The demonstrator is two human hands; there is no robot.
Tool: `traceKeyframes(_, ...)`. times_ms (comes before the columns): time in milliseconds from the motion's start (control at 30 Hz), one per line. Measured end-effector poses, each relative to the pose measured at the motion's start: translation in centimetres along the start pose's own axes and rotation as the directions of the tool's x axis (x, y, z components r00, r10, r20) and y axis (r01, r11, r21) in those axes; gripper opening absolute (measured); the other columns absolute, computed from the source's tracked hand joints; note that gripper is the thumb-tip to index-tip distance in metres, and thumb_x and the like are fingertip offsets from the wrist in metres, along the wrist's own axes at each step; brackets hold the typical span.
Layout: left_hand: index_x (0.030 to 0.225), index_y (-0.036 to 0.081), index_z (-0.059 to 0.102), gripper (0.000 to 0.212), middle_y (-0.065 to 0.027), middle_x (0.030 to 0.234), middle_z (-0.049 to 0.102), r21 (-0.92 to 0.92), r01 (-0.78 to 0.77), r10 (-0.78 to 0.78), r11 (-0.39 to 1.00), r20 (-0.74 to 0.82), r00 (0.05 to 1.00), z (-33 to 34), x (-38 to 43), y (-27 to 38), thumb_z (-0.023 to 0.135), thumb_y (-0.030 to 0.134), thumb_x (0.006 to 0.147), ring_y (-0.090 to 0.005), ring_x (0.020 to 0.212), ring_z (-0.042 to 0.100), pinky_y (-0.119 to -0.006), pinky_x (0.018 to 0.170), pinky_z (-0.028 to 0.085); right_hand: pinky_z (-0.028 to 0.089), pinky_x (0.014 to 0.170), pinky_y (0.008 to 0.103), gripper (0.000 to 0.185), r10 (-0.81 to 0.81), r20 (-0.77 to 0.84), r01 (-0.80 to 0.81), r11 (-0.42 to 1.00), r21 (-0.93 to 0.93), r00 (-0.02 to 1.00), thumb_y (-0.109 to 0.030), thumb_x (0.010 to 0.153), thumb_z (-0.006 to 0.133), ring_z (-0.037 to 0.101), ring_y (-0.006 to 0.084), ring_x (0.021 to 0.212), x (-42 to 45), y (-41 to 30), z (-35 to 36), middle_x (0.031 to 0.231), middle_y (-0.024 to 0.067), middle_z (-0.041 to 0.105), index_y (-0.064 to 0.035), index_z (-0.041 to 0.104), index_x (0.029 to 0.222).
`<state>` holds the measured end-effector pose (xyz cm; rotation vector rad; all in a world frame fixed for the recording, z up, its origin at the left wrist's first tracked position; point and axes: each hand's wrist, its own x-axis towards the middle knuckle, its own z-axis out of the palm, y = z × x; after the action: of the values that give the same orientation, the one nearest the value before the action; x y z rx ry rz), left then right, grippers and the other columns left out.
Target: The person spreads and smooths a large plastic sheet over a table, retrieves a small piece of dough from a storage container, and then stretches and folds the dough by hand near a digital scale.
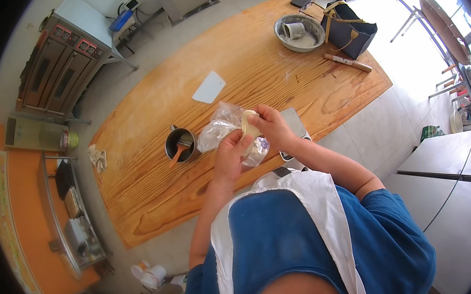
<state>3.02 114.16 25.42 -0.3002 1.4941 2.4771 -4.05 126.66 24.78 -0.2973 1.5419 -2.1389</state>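
Both hands pinch one pale, flattened piece of dough (pixel 248 125), held up above the table's near side. My left hand (pixel 231 152) grips its lower end between thumb and fingers. Its upper end is in my right hand (pixel 271 126), thumb pressed on top. Under and beside the dough lies a crumpled clear plastic bag (pixel 216 130), partly hidden by the hands. A kitchen scale (pixel 295 124) sits just right of my right hand, partly covered by that arm. To the left stands a metal cup (pixel 169 147) with an orange-handled brush (pixel 180 152) leaning in it.
On the wooden table (pixel 151 196) are a white dough scraper (pixel 209 87), a metal bowl (pixel 303 50) holding flour and a cup, a rolling pin (pixel 348 62), a dark tote bag (pixel 345 36) and a cloth (pixel 98 158). A deck oven (pixel 54 70) stands beyond the far left.
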Motion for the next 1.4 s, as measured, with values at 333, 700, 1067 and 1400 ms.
traceKeyframes(333,0.077,0.008,0.055,0.010,-0.0012,0.073,0.054,-0.300,-0.203,0.101,0.932,-0.321,0.942,-0.4,1.1,0.9,0.054,0.017,0.077,-0.0083,0.066,0.048,-0.020,0.055,0.038,0.032,0.048,0.0178,0.021,0.093,0.304,0.007,0.950,-0.313,0.948,-0.017,0.073,0.060,0.038,0.0020,0.056,-1.3,0.0,-0.2,0.068,-0.0045,0.047,-0.0037,0.051,0.086)
traceKeyframes(700,0.071,0.007,0.051,0.023,0.0037,0.055,0.043,0.117,-0.214,0.243,0.970,-0.414,0.877,0.2,1.1,-2.2,0.046,0.027,0.082,-0.0060,0.049,0.042,-0.018,0.045,0.035,0.037,0.050,0.0200,0.015,0.131,0.125,-0.168,0.920,0.354,0.983,-0.019,0.080,0.050,0.045,0.0059,0.057,-0.7,0.5,-0.1,0.066,-0.0008,0.052,-0.0044,0.052,0.078)
traceKeyframes(1067,0.073,0.003,0.050,0.029,0.0029,0.048,0.038,-0.095,-0.365,0.268,0.926,-0.515,0.814,-0.7,-0.1,-0.3,0.049,0.031,0.080,-0.0053,0.041,0.033,-0.019,0.040,0.026,0.033,0.041,0.0187,0.019,0.165,-0.195,-0.136,0.979,0.151,0.967,-0.022,0.082,0.046,0.040,0.0054,0.048,-0.2,-0.7,-1.3,0.056,-0.0012,0.047,-0.0058,0.049,0.074)
traceKeyframes(1400,0.093,-0.001,0.048,0.034,-0.0047,0.070,0.050,-0.032,-0.272,0.215,0.962,-0.529,0.821,-2.0,-1.2,0.8,0.040,0.031,0.084,-0.0116,0.065,0.048,-0.022,0.062,0.041,0.038,0.054,0.0196,0.021,0.058,-0.046,-0.062,0.994,-0.095,0.997,-0.023,0.084,0.042,0.044,0.0057,0.058,-0.6,-3.3,-3.0,0.067,-0.0024,0.051,-0.0060,0.054,0.086)
